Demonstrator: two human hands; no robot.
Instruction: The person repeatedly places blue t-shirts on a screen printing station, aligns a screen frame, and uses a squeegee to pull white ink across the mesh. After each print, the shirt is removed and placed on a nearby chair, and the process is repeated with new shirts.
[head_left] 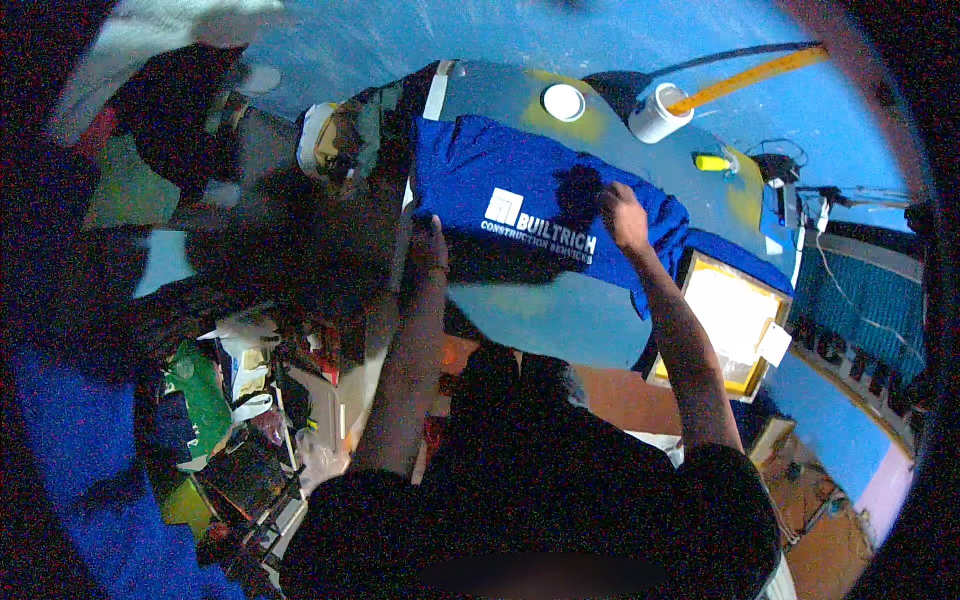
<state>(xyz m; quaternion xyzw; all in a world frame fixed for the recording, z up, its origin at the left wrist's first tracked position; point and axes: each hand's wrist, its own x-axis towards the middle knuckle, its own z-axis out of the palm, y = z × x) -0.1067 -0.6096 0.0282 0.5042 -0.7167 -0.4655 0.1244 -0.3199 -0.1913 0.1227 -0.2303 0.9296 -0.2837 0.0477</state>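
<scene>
A blue cloth (530, 165) with white printing on its front, perhaps a shirt, lies across a grey-green table with yellowish stains (490, 92). My right hand (625, 218) is closed at the right part of the cloth, its fingers curled and pinching the fabric. A dark shadow falls on the cloth beside that hand. My left hand (430, 245) is at the cloth's left edge, in deep shade. Its fingers point away from me, but the dimness hides whether they grip the fabric.
Beyond the cloth are a white round lid (563, 102) and a white tub (661, 113) holding an orange-yellow stick (750, 78). A small yellow item (712, 162) lies farther right. A bright panel in a yellow-edged frame (725, 312) stands by my right forearm. Clutter (240, 400) fills the lower left.
</scene>
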